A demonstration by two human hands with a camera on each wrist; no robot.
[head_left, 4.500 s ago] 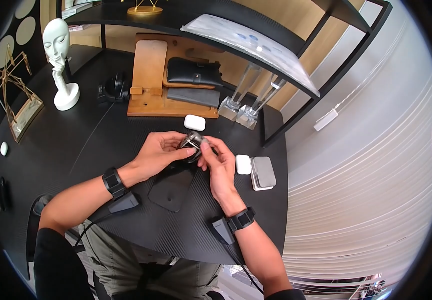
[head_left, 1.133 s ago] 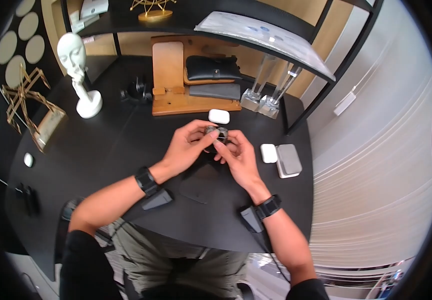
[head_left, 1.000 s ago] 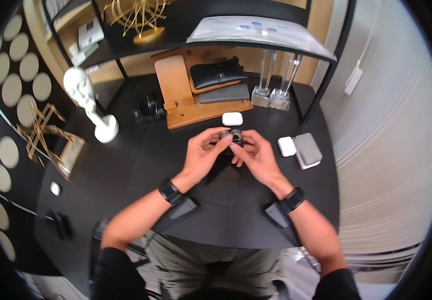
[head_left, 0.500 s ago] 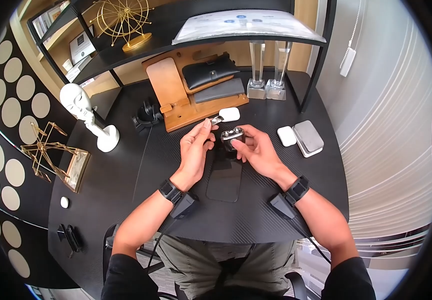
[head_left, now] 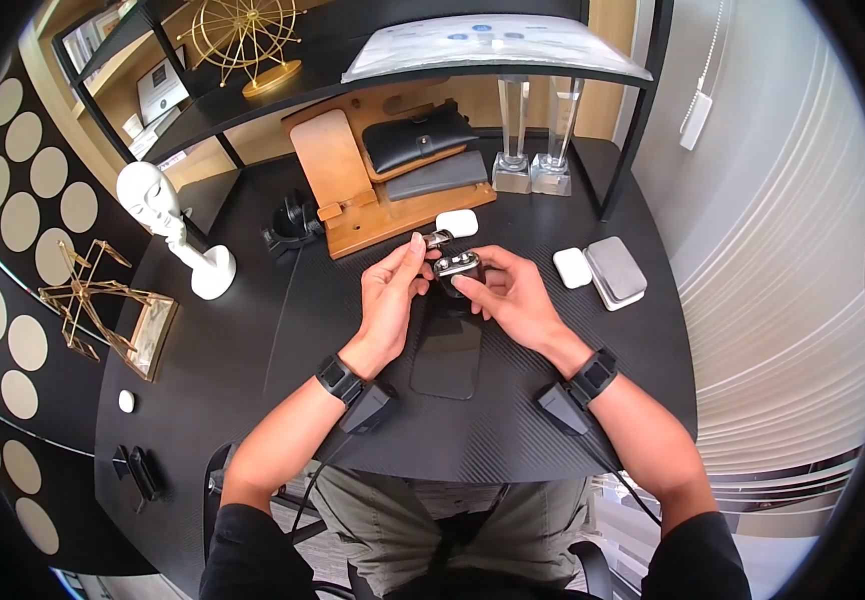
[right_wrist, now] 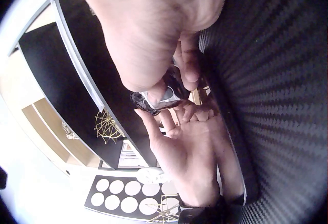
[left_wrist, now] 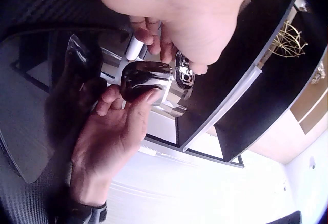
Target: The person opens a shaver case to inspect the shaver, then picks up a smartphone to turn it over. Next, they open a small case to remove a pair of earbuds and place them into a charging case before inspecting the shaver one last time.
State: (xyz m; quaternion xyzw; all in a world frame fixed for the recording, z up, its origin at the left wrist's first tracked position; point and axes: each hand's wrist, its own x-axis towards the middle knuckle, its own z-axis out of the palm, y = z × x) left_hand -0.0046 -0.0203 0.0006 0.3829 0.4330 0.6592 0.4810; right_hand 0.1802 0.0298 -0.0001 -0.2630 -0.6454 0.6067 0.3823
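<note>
My right hand (head_left: 512,295) holds a small glossy black earbud case (head_left: 460,270), thumb on its near face. Two shiny rounded shapes show in the top of the case. My left hand (head_left: 390,300) pinches a separate small lid-like piece (head_left: 439,240) between thumb and fingers, just up and left of the case. In the left wrist view, the patterned inside of this lid-like piece (left_wrist: 183,71) faces the glossy case (left_wrist: 146,80). Under both hands a dark smartphone (head_left: 447,355) lies flat on the desk (head_left: 352,440).
Behind the hands lies a white rounded case (head_left: 457,222). To the right are another white case (head_left: 572,268) and a grey-topped box (head_left: 615,272). A wooden stand (head_left: 357,225) with a black pouch (head_left: 417,142), clear crystal pieces (head_left: 550,175) and a white figurine (head_left: 214,272) stand farther back.
Earlier both hands gripped the case together. The lid-like piece has since come away in my left hand, and in the last half second the case has moved slightly closer to it.
</note>
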